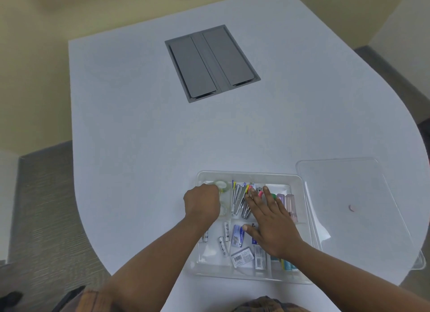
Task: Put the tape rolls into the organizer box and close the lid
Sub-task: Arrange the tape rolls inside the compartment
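The left hand (202, 203), fingers curled, sets a clear tape roll (222, 186) into the organizer box's (300, 230) far-left compartment; right hand (271, 223) rests flat, fingers spread. Next, probably fetching the lid (353, 183) lying at the table's right edge.

The light is bright and soft, coming from above. The big white rounded table (139, 137) shows only faint shadows. The picture bends at the edges, so the table's sides look curved. The grey carpet floor (46, 207) at the left looks smeared and blurry. Small things look fuzzy.
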Available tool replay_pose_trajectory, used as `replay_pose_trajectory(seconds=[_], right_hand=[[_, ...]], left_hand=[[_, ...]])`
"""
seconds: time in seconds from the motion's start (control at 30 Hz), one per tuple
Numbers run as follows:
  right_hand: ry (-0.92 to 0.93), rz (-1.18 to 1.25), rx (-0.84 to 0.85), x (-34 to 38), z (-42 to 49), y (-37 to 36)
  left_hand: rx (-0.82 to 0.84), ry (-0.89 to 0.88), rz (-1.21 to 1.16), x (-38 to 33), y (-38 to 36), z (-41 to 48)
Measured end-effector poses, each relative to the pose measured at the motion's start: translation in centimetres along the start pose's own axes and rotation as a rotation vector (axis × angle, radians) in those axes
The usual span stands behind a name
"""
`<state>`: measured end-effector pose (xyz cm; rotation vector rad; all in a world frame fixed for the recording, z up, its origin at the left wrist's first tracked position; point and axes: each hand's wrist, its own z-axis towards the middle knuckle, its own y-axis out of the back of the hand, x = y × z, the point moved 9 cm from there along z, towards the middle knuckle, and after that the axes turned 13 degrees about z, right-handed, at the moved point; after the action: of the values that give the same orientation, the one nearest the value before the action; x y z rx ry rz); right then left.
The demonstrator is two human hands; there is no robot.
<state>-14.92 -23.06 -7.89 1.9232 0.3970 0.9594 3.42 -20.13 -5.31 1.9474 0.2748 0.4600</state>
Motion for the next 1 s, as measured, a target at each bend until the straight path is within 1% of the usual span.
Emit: replay_pose_trajectory(seconds=[0.17, 0.37, 0.47, 0.63, 0.73, 0.87, 1.0], right_hand=[[-0.001, 0.002, -0.001, -0.1, 0.0, -0.1], [0.006, -0.005, -0.010, 0.0, -0.1, 0.1], [0.012, 0.006, -0.020, 0.1, -0.1, 0.2], [0.017, 0.015, -0.017, 0.1, -0.2, 0.2], [0.013, -0.004, 0.000, 0.0, -0.1, 0.0], [0.020, -0.019, 0.002, 0.1, -0.1, 0.1], [0.024, -0.026, 0.004, 0.2, -0.1, 0.1]], left_hand=[[0.037, -0.025, 0.115, 0.3, -0.2, 0.1], [0.076, -0.047, 0.163, -0.2, -0.2, 0.4], [0.047, -0.040, 0.107, 0.0, 0.2, 0.6], [-0.075, -0.050, -0.023, 0.3, 1.1, 0.9], [-0.093, -0.079, -0.070, 0.0, 1.2, 1.1], [-0.077, -0.109, -0.053, -1.0, 1.5, 1.5], [0.032, -0.113, 0.063, -2.0, 1.0, 1.9]])
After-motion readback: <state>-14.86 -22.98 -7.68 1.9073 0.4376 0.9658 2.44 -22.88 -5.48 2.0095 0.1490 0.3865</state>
